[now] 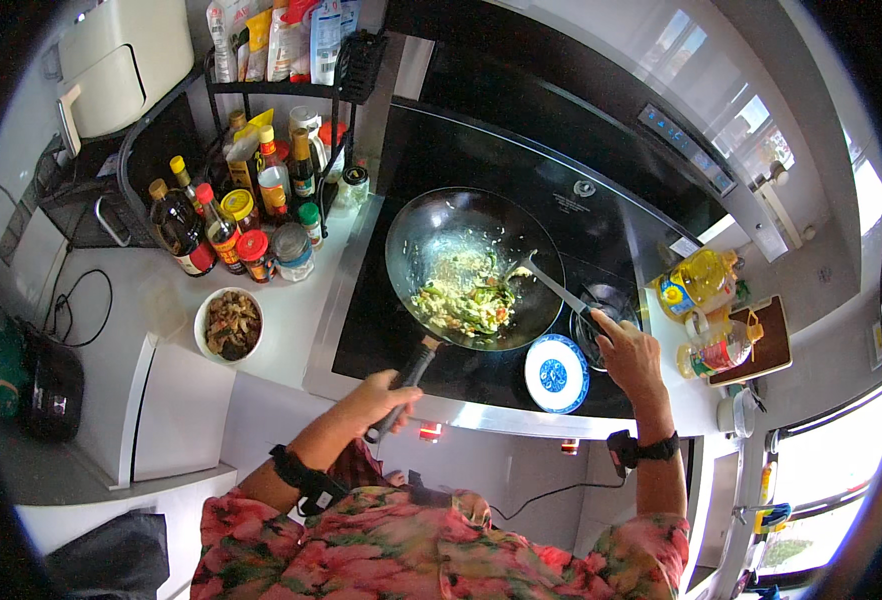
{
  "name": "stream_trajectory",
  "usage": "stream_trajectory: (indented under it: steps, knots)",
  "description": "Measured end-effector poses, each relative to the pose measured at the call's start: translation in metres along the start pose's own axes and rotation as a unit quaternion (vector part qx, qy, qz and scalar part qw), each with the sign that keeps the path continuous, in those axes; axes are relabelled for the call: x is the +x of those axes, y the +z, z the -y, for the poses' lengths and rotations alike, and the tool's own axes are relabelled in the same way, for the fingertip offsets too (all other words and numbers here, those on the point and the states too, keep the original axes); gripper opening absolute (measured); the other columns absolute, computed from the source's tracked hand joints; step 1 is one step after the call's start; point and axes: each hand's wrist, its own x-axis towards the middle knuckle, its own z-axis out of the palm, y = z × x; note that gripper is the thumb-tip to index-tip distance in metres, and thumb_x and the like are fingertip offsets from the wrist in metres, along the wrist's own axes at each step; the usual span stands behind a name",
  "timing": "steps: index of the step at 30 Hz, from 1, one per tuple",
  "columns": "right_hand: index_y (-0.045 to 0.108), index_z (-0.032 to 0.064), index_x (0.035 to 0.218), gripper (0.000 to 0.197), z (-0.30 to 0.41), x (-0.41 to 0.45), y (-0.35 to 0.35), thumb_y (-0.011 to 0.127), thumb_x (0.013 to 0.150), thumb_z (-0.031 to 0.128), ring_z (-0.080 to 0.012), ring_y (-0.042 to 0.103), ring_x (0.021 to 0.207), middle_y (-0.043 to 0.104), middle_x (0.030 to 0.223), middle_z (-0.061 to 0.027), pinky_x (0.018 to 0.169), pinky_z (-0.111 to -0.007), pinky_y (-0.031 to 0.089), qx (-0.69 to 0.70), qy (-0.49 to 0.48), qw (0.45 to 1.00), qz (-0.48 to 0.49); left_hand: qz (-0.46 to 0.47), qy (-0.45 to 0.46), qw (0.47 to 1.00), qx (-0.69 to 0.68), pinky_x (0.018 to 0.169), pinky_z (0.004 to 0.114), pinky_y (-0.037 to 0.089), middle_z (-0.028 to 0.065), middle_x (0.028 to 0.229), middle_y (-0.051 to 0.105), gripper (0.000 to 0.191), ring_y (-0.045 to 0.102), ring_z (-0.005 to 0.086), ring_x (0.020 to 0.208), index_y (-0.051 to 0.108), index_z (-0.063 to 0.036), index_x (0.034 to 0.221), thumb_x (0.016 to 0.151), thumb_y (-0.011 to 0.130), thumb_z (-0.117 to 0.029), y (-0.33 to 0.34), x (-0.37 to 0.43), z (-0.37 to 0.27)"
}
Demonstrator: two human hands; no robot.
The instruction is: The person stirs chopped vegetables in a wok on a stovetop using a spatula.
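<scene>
My left hand (382,403) grips the dark handle (413,375) of a wok (456,217) on the black glass cooktop (370,337). In the wok's lower part lies chopped food (467,296), pale crumbly pieces mixed with green and some red bits. My right hand (627,351) holds a metal spatula (557,286) by its dark grip, index finger stretched along it. The spatula's head rests inside the wok at the right, with bits of food on it. Just left of my right hand, a blue-and-white plate (556,373) sits on the cooktop.
A white bowl of cooked food (231,326) stands on the left counter, below several sauce bottles and jars (220,232). A black rack (276,88) holds packets behind them. Oil bottles (700,281) and a brown board (767,345) are at the right. Beside the plate is a glass lid-like object (598,300).
</scene>
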Motion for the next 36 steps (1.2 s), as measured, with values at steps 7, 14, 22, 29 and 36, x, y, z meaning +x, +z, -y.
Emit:
stream_trajectory:
  steps: [7, 14, 22, 29, 36]
  knots:
    - [0.057, 0.0275, 0.120, 0.042, -0.019, 0.005, -0.002, 0.066, 0.079, 0.018, -0.0256, 0.060, 0.064, 0.057, 0.072, -0.0068, 0.057, -0.037, 0.047, -0.018, -0.026, 0.999, -0.004, -0.137, 0.096, 0.939, 0.300, 0.047, 0.031, 0.047, 0.0087, 0.066, 0.058, 0.053, 0.054, 0.0141, 0.048, 0.040, -0.0083, 0.132, 0.085, 0.061, -0.022, -0.025, -0.026, -0.035]
    - [0.058, 0.0252, 0.121, 0.046, 0.012, 0.049, 0.047, 0.067, 0.077, 0.017, -0.0315, 0.063, 0.067, 0.063, 0.075, -0.0171, 0.060, -0.041, 0.048, 0.193, -0.024, 0.981, 0.025, -0.107, 0.018, 0.923, 0.369, 0.046, 0.029, 0.045, 0.0085, 0.070, 0.057, 0.061, 0.051, 0.0138, 0.047, 0.035, -0.0123, 0.139, 0.085, 0.059, -0.025, -0.034, -0.035, -0.063]
    - [0.063, 0.0154, 0.114, 0.037, -0.009, 0.047, 0.000, 0.066, 0.077, 0.020, -0.0312, 0.065, 0.072, 0.064, 0.087, -0.0206, 0.065, -0.038, 0.050, 0.258, 0.013, 0.957, 0.132, -0.091, 0.040, 0.930, 0.354, 0.043, 0.030, 0.044, 0.0064, 0.065, 0.055, 0.058, 0.050, 0.0138, 0.044, 0.038, -0.0127, 0.138, 0.085, 0.059, -0.026, -0.046, -0.027, -0.055]
    - [0.059, 0.0114, 0.120, 0.036, 0.028, 0.031, 0.008, 0.060, 0.085, 0.021, -0.0273, 0.065, 0.066, 0.064, 0.082, -0.0219, 0.062, -0.036, 0.048, 0.282, 0.069, 0.949, 0.120, -0.128, 0.049, 0.920, 0.366, 0.041, 0.027, 0.043, 0.0035, 0.060, 0.051, 0.062, 0.048, 0.0109, 0.042, 0.032, -0.0105, 0.141, 0.087, 0.057, -0.028, -0.051, -0.027, -0.058]
    - [0.056, 0.0174, 0.124, 0.038, 0.068, 0.034, 0.055, 0.060, 0.087, 0.025, -0.0306, 0.065, 0.068, 0.063, 0.083, -0.0235, 0.067, -0.039, 0.049, 0.331, 0.050, 0.942, 0.019, -0.108, 0.033, 0.933, 0.341, 0.042, 0.030, 0.044, 0.0077, 0.065, 0.056, 0.061, 0.051, 0.0144, 0.042, 0.033, -0.0098, 0.139, 0.086, 0.058, -0.026, -0.034, -0.023, -0.045]
